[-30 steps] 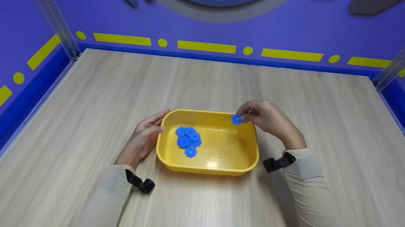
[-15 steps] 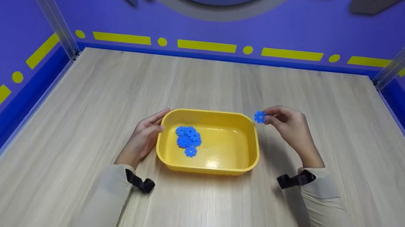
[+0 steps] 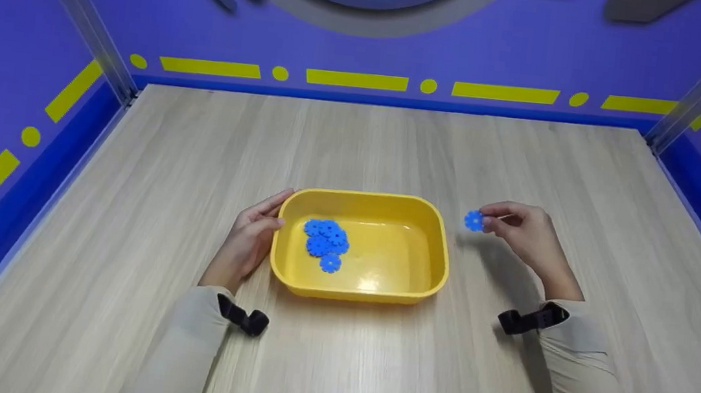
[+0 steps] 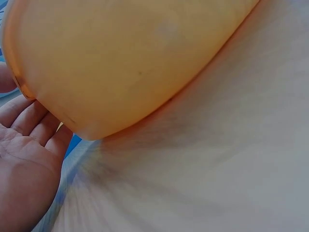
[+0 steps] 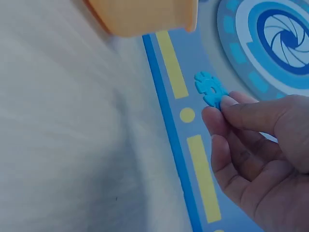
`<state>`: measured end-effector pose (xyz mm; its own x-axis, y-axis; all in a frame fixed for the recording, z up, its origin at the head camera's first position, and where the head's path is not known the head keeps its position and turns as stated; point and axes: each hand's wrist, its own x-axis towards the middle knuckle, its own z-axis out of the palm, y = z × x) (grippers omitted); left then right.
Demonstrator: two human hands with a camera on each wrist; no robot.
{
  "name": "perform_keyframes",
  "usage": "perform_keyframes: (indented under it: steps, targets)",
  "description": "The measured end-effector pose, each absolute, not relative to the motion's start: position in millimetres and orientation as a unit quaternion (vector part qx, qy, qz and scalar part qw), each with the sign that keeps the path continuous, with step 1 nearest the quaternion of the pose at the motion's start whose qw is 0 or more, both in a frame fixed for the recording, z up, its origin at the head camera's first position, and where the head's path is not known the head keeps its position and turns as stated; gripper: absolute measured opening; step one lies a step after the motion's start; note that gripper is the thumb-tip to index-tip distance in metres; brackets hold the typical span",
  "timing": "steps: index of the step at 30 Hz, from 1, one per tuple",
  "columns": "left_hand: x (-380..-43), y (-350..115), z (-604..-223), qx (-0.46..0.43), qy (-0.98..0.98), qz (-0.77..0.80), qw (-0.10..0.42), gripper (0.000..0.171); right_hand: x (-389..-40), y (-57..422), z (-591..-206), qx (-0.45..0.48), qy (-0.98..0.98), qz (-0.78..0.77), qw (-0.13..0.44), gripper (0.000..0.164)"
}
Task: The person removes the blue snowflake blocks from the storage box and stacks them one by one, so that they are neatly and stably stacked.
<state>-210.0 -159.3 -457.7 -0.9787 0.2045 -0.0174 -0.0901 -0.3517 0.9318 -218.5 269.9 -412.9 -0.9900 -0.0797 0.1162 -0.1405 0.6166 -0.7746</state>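
Observation:
A yellow plastic tub (image 3: 393,259) sits on the table, with a small heap of blue notched discs (image 3: 326,238) on the left part of its floor. My left hand (image 3: 244,241) holds the tub's left end, thumb at the rim and fingers along the outer wall. In the left wrist view the tub's wall (image 4: 120,63) fills much of the picture. Right of the tub, my right hand (image 3: 531,241) pinches a single blue notched disc (image 3: 473,220) between thumb and fingertips. The right wrist view shows this disc (image 5: 210,88) edged with slots and pierced by a centre hole.
The pale wooden table (image 3: 369,146) stretches out around the tub. Purple-blue panels with yellow dashes (image 3: 357,80) enclose it at the back and both sides. A black camera is strapped to each wrist.
My right hand has carried the blue disc from over the tub's back right rim out to the right, beyond the tub. The left hand and the tub have stayed put.

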Motion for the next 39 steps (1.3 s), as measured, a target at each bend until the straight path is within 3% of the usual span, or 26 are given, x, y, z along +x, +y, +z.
perform_keyframes:
  steps: [6, 20, 39]
  targets:
    - [-209.8, -159.3, -457.7, 0.051, 0.563, 0.82, 0.088, 0.059, -220.4, 283.3, -421.4, 0.034, -0.914, 0.404, -0.015, 0.024]
    - [-209.4, -158.9, -459.0, 0.049, 0.56, 0.822, 0.088, 0.059, -220.3, 305.2, -428.0, 0.01, -0.915, 0.398, -0.067, 0.029]
    - [-210.5, -158.7, -457.9, 0.047, 0.551, 0.829, 0.088, 0.061, -221.7, 302.9, -431.6, 0.006, -0.922, 0.383, -0.055, 0.024]
